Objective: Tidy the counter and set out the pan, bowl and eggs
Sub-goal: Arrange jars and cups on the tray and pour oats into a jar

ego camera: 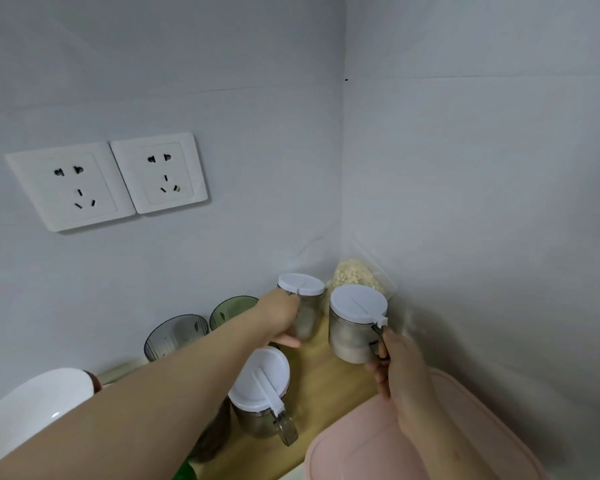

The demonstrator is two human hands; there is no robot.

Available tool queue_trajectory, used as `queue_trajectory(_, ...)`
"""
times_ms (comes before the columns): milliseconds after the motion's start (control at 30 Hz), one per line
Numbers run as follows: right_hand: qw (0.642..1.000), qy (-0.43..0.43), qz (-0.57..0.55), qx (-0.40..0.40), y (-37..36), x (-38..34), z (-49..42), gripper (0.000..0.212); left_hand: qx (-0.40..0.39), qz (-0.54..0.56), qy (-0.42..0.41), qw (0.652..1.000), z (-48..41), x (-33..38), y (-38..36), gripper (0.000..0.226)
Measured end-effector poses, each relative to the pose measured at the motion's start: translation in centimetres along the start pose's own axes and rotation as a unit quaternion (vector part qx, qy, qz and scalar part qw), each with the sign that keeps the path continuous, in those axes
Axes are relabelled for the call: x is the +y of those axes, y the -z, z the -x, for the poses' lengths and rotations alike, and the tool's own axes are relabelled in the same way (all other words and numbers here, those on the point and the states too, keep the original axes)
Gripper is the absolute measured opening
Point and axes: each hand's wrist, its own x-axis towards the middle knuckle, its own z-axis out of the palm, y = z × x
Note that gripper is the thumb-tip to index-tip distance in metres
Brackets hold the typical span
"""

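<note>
Pink tub (361, 452) near right. Right hand (399, 368) pinches handle of right jar (350, 330); left hand (281, 313) wraps far jar (307, 322). Set both upright against far wall, handles outward.

My left arm (174, 386) was bare and stretched forward from the lower left, angled rightward. My left grip (281, 318) was wrapped round the side of the rear jar (307, 320), thumb showing below. My right forearm (440, 441), also bare, lay at the lower right, pointing forward. My right grip (400, 368) was closed on the handle (378, 342) of the near jar (352, 334), fingers curled.
</note>
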Motion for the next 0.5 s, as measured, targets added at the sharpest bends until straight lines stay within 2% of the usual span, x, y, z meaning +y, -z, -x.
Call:
queue_trajectory(267,0.998,0.055,0.010,0.002,0.0,0.2,0.7,0.040,-0.021,0.035,0.034,0.999,-1.0,0.6,-1.0,0.037)
queue_trajectory(400,0.997,0.070,0.017,0.006,0.1,0.4,1.0,0.040,-0.029,-0.015,0.036,0.999,-0.7,0.5,-0.7,0.044)
queue_trajectory(500,0.997,0.075,0.021,0.007,0.0,0.3,1.2,0.039,0.000,-0.054,0.056,0.997,-0.2,0.8,-0.7,0.041)
